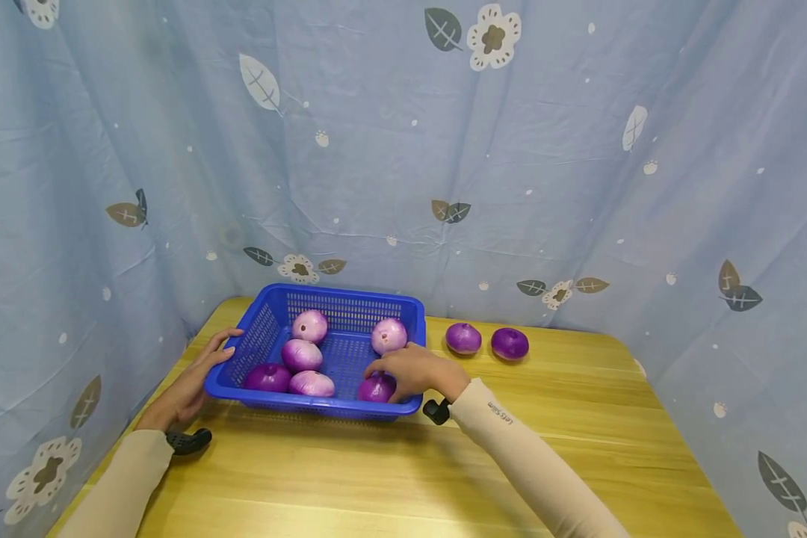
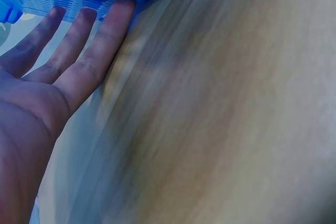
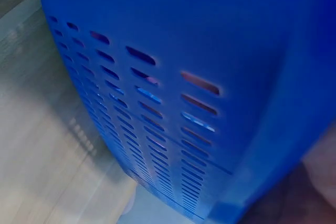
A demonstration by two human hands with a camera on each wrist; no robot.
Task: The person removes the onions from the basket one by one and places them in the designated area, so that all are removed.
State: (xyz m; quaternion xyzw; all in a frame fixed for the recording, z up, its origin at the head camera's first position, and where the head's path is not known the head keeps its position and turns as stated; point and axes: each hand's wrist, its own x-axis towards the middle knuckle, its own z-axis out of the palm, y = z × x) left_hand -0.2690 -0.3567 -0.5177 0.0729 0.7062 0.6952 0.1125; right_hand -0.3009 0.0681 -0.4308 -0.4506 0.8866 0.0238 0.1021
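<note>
1. Nearest, see cream sleeves (image 1: 538,463) reaching in over a wood-grain tabletop (image 1: 309,478); best to lift the forearms well clear of any rim.
2. At the left end of a blue slotted plastic basket (image 1: 350,406), find the left hand (image 1: 191,381), fingers nearly straight and spread, fingertips touching the outer wall, not wrapped round anything. Seems useful for bracing; press lightly, so as not to slide or tip the load.
3. Over the near right corner, find the right hand (image 1: 417,368), fingers curled round a dark red onion (image 1: 375,388) inside the basket. Cannot tell how tight the grip is: hidden behind the slotted wall in the right wrist view.
4. For a round, glossy skin, better to cup the widest part, move gently and avoid rolling it against the wall.
5. Towards the near left corner, note a deep-purple onion (image 1: 267,377) beside a pale onion (image 1: 312,383), with two more pale onions (image 1: 302,355) behind.
6. Beyond the right knuckles, watch for a pale-topped onion (image 1: 389,335), easily nudged.
7. Right of the basket, on the tabletop, see two purple onions (image 1: 463,338), near each other but apart.
8. Farthest, note a blue leaf-and-flower curtain (image 1: 376,164).
</note>
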